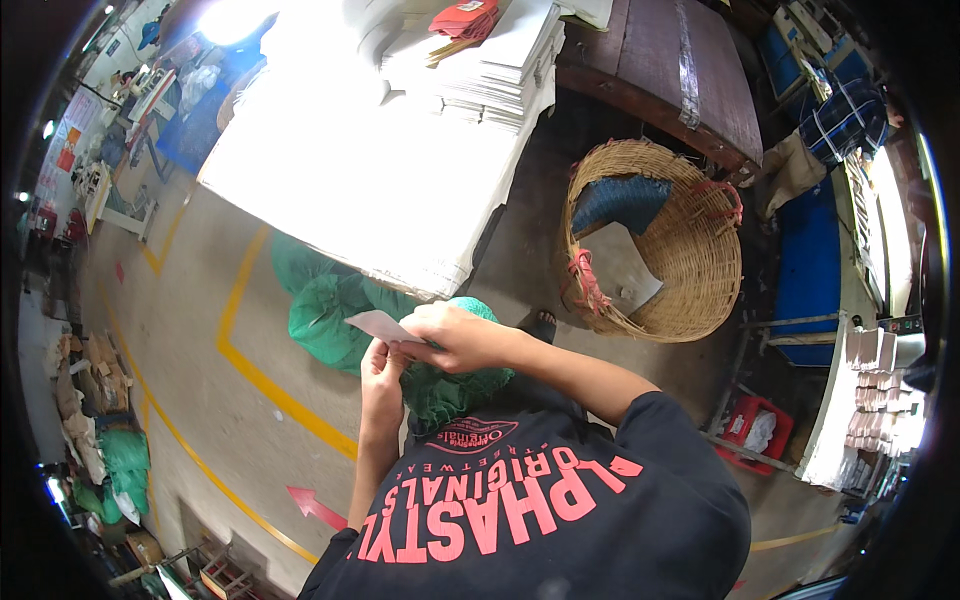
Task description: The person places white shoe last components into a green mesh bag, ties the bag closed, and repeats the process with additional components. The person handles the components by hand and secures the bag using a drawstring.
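Left grip (pixel 382 366) and right grip (pixel 448 336) hold seemingly one pale slip (pixel 382 325).

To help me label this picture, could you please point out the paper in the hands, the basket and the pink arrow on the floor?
Paper (pixel 383 326): head view, middle of its visible face.
Basket (pixel 706 270): head view, its right-hand wall.
Pink arrow (pixel 312 503): head view, near its middle.

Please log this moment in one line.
left hand: holds pale paper slip; right hand: holds same slip; nearby: green mesh sack, wicker basket
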`<state>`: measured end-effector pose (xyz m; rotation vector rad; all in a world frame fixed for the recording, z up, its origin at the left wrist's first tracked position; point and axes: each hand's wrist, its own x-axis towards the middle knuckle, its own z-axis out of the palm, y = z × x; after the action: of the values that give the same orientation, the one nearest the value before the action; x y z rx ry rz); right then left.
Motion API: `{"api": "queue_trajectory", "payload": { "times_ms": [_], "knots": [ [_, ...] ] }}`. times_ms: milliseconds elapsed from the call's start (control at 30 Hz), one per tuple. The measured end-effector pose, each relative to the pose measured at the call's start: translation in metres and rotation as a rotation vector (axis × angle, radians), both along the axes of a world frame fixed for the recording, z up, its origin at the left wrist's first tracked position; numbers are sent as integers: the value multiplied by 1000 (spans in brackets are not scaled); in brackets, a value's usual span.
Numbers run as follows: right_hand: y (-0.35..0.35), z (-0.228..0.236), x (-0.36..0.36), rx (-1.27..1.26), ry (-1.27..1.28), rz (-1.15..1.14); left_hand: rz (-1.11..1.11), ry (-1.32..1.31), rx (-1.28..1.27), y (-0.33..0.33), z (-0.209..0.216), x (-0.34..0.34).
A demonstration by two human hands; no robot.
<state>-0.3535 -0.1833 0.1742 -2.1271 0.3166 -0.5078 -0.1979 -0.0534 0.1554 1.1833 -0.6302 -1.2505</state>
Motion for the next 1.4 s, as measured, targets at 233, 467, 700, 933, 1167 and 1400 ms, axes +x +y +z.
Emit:
{"api": "queue_trajectory", "payload": {
  "times_ms": [233,467,700,933,1167,1400],
  "knots": [
    [-40,-11,-62,-302,-131,-86,-146,2,130,-52,-5,-40],
    [-93,-15,-150,-355,0,-131,-421,-94,151,-127,10,-97],
    [-106,-43,-206,782,-189,-513,-463,-342,120,-175,8,-178],
    [-119,-58,-228,1093,-428,-561,-368,-517,134,-200,-5,-218],
    [-134,-49,-242,922,-331,-597,-275,-733,52,-206,14,-254],
    [-156,-61,-246,575,-156,-746,-288,-676,128,-211,23,-256]
  ]
}}
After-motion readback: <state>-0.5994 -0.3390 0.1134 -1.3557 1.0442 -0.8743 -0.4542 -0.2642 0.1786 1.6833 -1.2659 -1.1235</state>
